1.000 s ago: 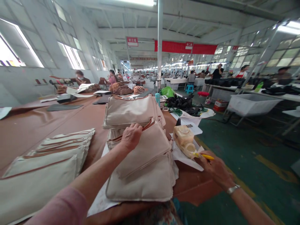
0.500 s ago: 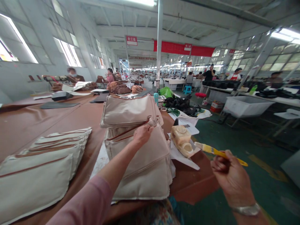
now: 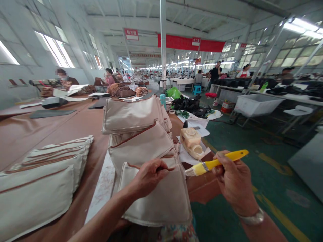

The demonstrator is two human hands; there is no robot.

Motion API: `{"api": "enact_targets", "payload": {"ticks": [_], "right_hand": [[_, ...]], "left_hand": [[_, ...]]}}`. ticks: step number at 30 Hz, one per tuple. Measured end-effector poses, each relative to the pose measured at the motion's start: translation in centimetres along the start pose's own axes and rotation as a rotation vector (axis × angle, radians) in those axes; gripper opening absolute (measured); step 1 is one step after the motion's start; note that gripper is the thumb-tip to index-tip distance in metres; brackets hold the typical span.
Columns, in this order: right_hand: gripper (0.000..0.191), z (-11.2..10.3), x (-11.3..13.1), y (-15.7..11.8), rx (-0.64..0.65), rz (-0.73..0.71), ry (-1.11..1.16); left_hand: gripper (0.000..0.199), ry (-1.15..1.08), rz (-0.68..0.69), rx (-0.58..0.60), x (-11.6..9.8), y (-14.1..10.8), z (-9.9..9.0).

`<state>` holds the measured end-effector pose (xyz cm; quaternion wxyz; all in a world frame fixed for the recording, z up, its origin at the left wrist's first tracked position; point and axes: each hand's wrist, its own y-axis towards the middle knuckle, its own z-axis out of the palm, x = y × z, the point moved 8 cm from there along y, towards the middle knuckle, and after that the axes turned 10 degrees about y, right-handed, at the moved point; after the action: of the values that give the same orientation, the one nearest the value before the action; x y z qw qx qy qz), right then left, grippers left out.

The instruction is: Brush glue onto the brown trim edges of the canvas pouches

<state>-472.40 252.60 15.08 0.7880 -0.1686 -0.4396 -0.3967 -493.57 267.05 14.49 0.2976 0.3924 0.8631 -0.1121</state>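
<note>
My left hand (image 3: 148,178) pinches the brown-bound top edge of a beige canvas pouch (image 3: 153,198), which lies on top of a stack of similar pouches (image 3: 137,116) on the brown-topped table (image 3: 60,134). My right hand (image 3: 234,178) grips a yellow-handled flat brush (image 3: 214,164), its pale bristles just right of the pouch's corner and not touching it. Beyond the brush, a cream plastic jug (image 3: 190,143) lies on its side on crumpled white paper (image 3: 191,156).
A second stack of canvas pouches (image 3: 42,171) lies to the left on the table. Co-workers sit along the table's far end. Right of the table are a green floor, a white bin (image 3: 256,105), and a black heap (image 3: 186,104).
My left hand has moved toward me, drawing a pouch off the stack. My right hand has swung the brush from beside the jug toward the pouch. The view has shifted slightly left.
</note>
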Motion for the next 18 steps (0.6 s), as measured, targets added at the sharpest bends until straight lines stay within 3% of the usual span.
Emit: {"api": "enact_targets", "payload": {"ticks": [6,10,14,18], "right_hand": [[0.033,-0.3,-2.6,-0.1,0.075,-0.061,-0.248],[0.038,-1.0,-1.8,0.7,0.013,-0.162,-0.36],[0.037,-1.4,-2.1,0.1,0.049,-0.111,-0.288],[0.044,-1.6,-3.2,-0.8,0.104,-0.129,-0.477]], "left_hand": [[0.008,-0.036,0.076,0.021,-0.4,-1.5,1.1],[0.007,-0.042,0.086,0.025,-0.3,-2.3,1.6],[0.014,-0.049,0.102,0.032,-0.1,-2.9,2.1],[0.023,0.036,0.071,0.112,0.2,-3.1,3.2]]}}
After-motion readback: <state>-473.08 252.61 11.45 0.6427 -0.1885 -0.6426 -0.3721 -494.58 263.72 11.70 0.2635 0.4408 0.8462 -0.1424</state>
